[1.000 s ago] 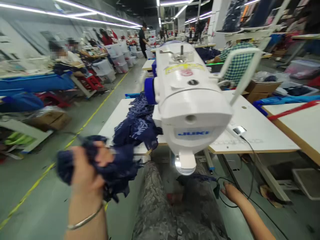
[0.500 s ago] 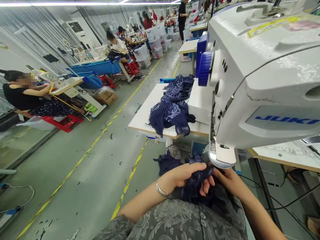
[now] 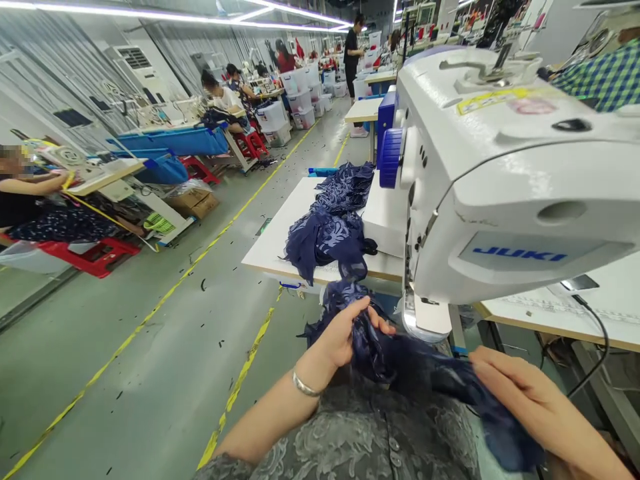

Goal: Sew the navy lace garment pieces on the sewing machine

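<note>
Dark navy patterned fabric (image 3: 425, 363) stretches across my lap between my two hands, in front of the sewing machine. My left hand (image 3: 345, 333), with a silver bangle at the wrist, is closed around a bunched part of it. Out to the right, my right hand (image 3: 520, 383) grips the other part, whose loose end hangs below, blurred by motion. Just above and between the hands is the rounded metal end of the white JUKI sewing machine (image 3: 520, 253). A heap of the same navy fabric (image 3: 330, 233) lies on the white table to the left of the machine.
The white table (image 3: 270, 250) juts out at the left of the machine, with a blue handwheel (image 3: 391, 158) above it. A black cable (image 3: 597, 333) runs down at the right. Yellow floor lines (image 3: 250, 360) mark an aisle, beyond which people sit at other machines.
My right hand has moved right, away from the machine's end, drawing the fabric out lengthwise. My left hand has shifted slightly left and up. The view has turned a little to the right.
</note>
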Tool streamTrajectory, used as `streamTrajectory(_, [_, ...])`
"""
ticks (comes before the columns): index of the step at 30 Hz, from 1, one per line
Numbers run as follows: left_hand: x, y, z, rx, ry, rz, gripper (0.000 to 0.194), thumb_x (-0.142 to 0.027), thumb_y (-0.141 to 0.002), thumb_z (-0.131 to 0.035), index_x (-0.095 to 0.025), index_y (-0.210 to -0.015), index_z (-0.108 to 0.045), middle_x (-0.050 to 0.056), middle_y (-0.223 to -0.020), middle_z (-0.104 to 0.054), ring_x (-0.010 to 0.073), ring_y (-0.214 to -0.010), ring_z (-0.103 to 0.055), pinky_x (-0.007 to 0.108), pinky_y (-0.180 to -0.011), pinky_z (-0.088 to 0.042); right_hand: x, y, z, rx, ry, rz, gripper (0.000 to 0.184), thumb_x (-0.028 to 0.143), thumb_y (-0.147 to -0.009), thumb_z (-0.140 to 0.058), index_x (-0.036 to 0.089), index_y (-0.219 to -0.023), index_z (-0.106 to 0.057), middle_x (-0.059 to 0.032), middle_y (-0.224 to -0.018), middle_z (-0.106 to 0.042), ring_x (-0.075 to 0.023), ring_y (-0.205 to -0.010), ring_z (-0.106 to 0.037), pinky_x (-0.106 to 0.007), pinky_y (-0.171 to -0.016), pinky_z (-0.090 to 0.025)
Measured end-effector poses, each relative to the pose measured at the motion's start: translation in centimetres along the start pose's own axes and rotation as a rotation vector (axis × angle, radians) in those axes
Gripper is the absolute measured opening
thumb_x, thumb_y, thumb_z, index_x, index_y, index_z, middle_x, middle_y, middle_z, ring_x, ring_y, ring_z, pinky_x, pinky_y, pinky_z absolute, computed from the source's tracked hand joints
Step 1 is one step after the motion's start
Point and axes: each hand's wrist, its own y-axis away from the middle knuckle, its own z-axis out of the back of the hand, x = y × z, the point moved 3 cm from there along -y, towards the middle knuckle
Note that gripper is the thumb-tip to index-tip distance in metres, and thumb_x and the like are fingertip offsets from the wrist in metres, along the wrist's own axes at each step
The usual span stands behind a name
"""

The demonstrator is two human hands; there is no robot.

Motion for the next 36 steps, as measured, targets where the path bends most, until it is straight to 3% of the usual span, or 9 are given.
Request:
streamTrajectory(3, [-0.4, 1.3, -0.9, 0.149, -0.375, -0.124, 0.04, -0.048, -0.08, -0.063, -0.007, -0.08, -0.065, 0.009, -0.092, -0.062, 0.0074, -0.063, -0.058, 0.019, -0.068, -0.049, 1.2, -0.7, -1.0, -0.068, 0.034, -0.014, 0.058, 0.066, -0.088, -0.041, 0.014, -0.072, -0.06, -0.006, -0.06, -0.045, -0.0115, -0.062, -0.046, -0.018, -0.058, -0.041])
streamTrajectory(6, [0.7, 2.6, -2.1, 0.333, -0.698, 0.013, 0.041, -0.043, -0.073, -0.072, -0.011, -0.096, -0.063, 0.003, -0.074, -0.059, 0.0048, -0.05, -0.052, 0.015, -0.054, -0.044, 2.5, -2.0, -2.5, -0.044, 0.045, -0.031, 0.056, 0.065, -0.087, -0.043, 0.013, -0.076, -0.06, -0.0049, -0.06, -0.044, -0.0109, -0.063, -0.044, -0.018, -0.057, -0.038])
streamTrajectory(12, [-0.6, 2.8, -2.9, 0.165, -0.741, -0.121, 0.041, -0.049, -0.079, -0.064, -0.009, -0.086, -0.057, 0.0, -0.062, -0.049, 0.0033, -0.052, -0.045, 0.014, -0.053, -0.038, 3.4, -3.8, -2.6, 0.247, 0.029, -0.202, 0.062, 0.072, -0.086, -0.036, 0.013, -0.075, -0.052, -0.0027, -0.068, -0.04, -0.0069, -0.062, -0.031, -0.02, -0.056, -0.023])
streamTrajectory(18, [-3.4, 2.8, -3.6, -0.007, -0.899, -0.443, 0.041, -0.049, -0.091, -0.047, -0.017, -0.109, -0.065, 0.0, -0.072, -0.055, 0.0044, -0.067, -0.049, 0.018, -0.077, -0.042, 3.2, -4.0, -1.3, 0.041, 0.337, -0.113, 0.048, 0.066, -0.088, -0.035, 0.027, -0.088, -0.062, 0.0019, -0.068, -0.054, -0.0075, -0.056, -0.045, -0.019, -0.052, -0.027])
streamTrajectory(23, [-2.1, 3.3, -5.0, 0.128, -1.004, -0.358, 0.037, -0.038, -0.079, -0.067, -0.018, -0.109, -0.063, 0.001, -0.112, -0.061, 0.0103, -0.106, -0.054, 0.019, -0.102, -0.038, 5.6, -4.3, -1.8, -0.138, 0.495, 0.201, 0.034, 0.053, -0.091, -0.045, 0.028, -0.077, -0.063, 0.0049, -0.056, -0.051, -0.0066, -0.047, -0.046, -0.02, -0.046, -0.022])
streamTrajectory(27, [-2.0, 3.4, -4.7, 0.109, -1.11, -0.299, 0.03, -0.042, -0.089, -0.05, -0.016, -0.096, -0.061, -0.001, -0.077, -0.056, 0.0051, -0.074, -0.052, 0.018, -0.08, -0.043, 4.7, -4.9, -1.8, 0.145, 0.214, -0.117, 0.054, 0.069, -0.086, -0.038, 0.019, -0.077, -0.057, -0.0008, -0.065, -0.048, -0.008, -0.06, -0.04, -0.019, -0.055, -0.028])
streamTrajectory(30, [-2.7, 2.7, -3.8, 0.059, -1.068, -0.246, 0.042, -0.053, -0.085, -0.052, -0.016, -0.102, -0.059, -0.003, -0.068, -0.049, 0.0037, -0.059, -0.044, 0.017, -0.063, -0.039, 2.9, -5.1, -0.4, 0.165, 0.14, -0.313, 0.065, 0.082, -0.078, -0.037, 0.019, -0.081, -0.055, -0.0013, -0.07, -0.046, -0.0094, -0.065, -0.037, -0.02, -0.059, -0.028])
streamTrajectory(33, [-3.2, 1.2, -3.4, -0.008, -1.074, -0.255, 0.045, -0.058, -0.085, -0.049, -0.014, -0.083, -0.057, -0.001, -0.064, -0.05, 0.0067, -0.062, -0.047, 0.022, -0.071, -0.04, 0.9, -5.4, 0.4, 0.106, 0.183, -0.388, 0.07, 0.086, -0.074, -0.036, 0.019, -0.08, -0.054, -0.0003, -0.07, -0.048, -0.01, -0.066, -0.039, -0.021, -0.063, -0.029])
streamTrajectory(36, [-3.6, -0.4, -3.6, -0.156, -1.104, -0.361, 0.041, -0.057, -0.084, -0.052, -0.016, -0.085, -0.06, 0.002, -0.095, -0.062, 0.0127, -0.094, -0.055, 0.026, -0.095, -0.038, -1.3, -6.0, 0.3, 0.033, 0.155, -0.412, 0.071, 0.087, -0.072, -0.038, 0.019, -0.082, -0.056, -0.0004, -0.075, -0.053, -0.0113, -0.072, -0.044, -0.022, -0.067, -0.031])
